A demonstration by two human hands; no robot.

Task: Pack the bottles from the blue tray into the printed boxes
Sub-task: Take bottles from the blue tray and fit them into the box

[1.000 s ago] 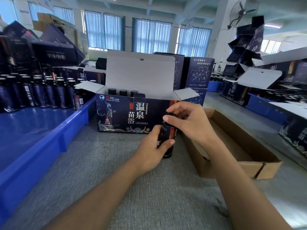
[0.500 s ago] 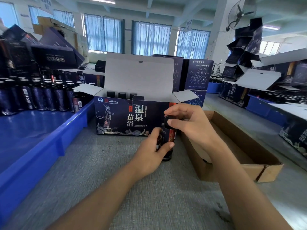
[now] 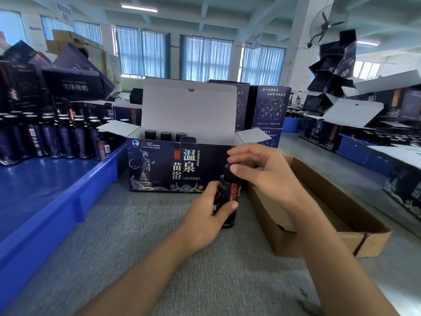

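Between printed box (image 3: 159, 169) and carton (image 3: 341, 201), bottle (image 3: 231, 190)

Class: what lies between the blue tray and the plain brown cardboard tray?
Head view: the open printed box, and nearer, the bottle gripped by left hand and right hand.

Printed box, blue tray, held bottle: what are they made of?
By look: printed box, paperboard, satin dark print outside, plain white inside the flaps; blue tray, probably moulded plastic, glossy, highlights on its floor; bottle, dark and shiny, glass or plastic, cannot tell.
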